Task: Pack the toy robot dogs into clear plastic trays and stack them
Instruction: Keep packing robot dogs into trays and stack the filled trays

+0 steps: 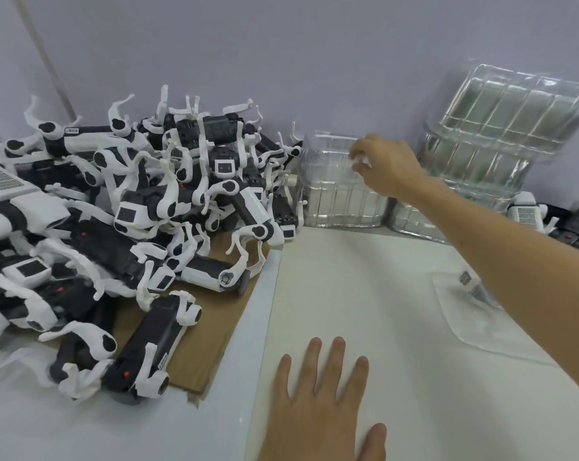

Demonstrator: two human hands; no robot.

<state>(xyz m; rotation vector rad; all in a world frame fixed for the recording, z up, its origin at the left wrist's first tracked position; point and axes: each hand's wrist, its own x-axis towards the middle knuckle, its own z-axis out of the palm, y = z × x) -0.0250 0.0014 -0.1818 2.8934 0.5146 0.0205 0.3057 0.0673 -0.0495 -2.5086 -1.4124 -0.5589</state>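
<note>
Head camera looks down on a white desk set against a pale wall. On the left, a big tangled pile of black-and-white toy robot dogs lies on a sheet of brown cardboard, legs sticking out every way. The right hand is stretched to the back of the desk, where its fingers are curled onto the upper rim of a clear tray that stands just beside the pile. The left hand lies flat on the desk near the front edge, fingers straight, spread and holding nothing. To the right of the gripped tray rises a taller stack of clear trays, its top ones tilted. Behind the right forearm lies a crumpled clear plastic sheet, and another robot dog sits at the far right.
</note>
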